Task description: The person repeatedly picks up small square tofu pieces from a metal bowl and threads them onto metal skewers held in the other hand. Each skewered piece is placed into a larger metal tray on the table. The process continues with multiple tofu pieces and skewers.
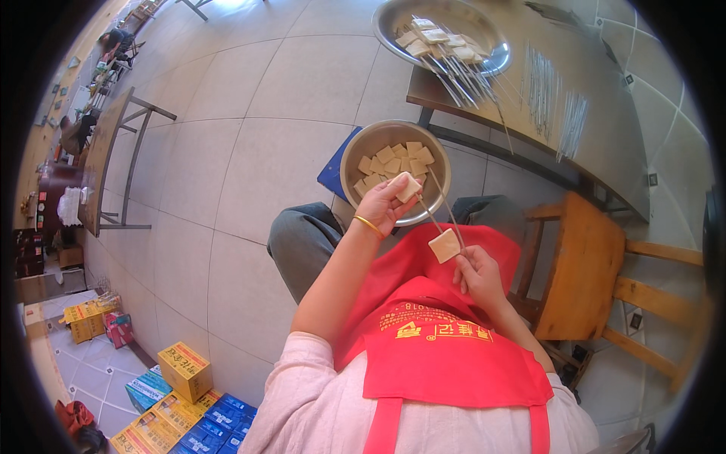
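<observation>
My left hand (385, 203) pinches a pale square slab of what looks like tofu (409, 186) above a steel basin (347, 164). Inside the basin lie several similar squares (392, 164). In my right hand (477, 269) are thin metal skewers (452, 213), gripped near the lower end; two shafts show. Another pale square (444, 246) sits on a skewer close to my right fingers. One shaft reaches up to the slab in my left hand, the other points over the basin. Whether a tip has entered that slab cannot be made out.
On the table (601, 130) at upper right, a large steel bowl (391, 48) holds skewered squares, near loose metal skewers (539, 91). Below the basin is a blue box (334, 167). A wooden chair (584, 272) stands to my right. Cartons (184, 371) are stacked at lower left.
</observation>
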The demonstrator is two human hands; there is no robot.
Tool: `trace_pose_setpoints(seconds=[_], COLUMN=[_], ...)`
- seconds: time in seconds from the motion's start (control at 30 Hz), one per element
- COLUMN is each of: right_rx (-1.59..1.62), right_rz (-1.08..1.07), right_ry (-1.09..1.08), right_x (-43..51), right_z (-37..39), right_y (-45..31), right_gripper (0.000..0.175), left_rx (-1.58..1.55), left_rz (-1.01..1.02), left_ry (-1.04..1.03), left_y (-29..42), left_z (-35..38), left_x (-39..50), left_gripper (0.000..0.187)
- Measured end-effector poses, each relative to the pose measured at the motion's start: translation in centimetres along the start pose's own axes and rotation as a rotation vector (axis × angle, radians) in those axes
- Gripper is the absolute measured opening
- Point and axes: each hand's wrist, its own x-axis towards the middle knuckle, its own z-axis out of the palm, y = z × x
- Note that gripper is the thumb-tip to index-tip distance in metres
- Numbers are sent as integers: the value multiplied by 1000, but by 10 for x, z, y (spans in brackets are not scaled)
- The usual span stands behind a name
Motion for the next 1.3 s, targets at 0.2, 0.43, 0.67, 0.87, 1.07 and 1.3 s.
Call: trace_pose_setpoints(seconds=[0.2,0.43,0.67,0.87,1.07,1.3], right_rx=[-5,19,89,127,-199,-555], right_rz=[8,28,22,16,-156,-318], right_ry=[25,34,42,55,183,237], right_x=[1,5,18,19,22,21], right_z=[3,7,9,10,11,18], right_y=[0,-8,-4,0,5,3], right_gripper=[11,11,12,12,12,12], left_rx=[147,233,288,338,361,-157], left_rz=[9,-31,-60,-43,103,-173], left_ry=[-17,-47,-68,-66,74,-212], left_y=[-1,-9,-29,-29,-53,-66], left_z=[-2,7,9,12,11,15], left_x=[1,-1,-2,-5,1,-12], left_gripper=[34,33,36,38,45,50])
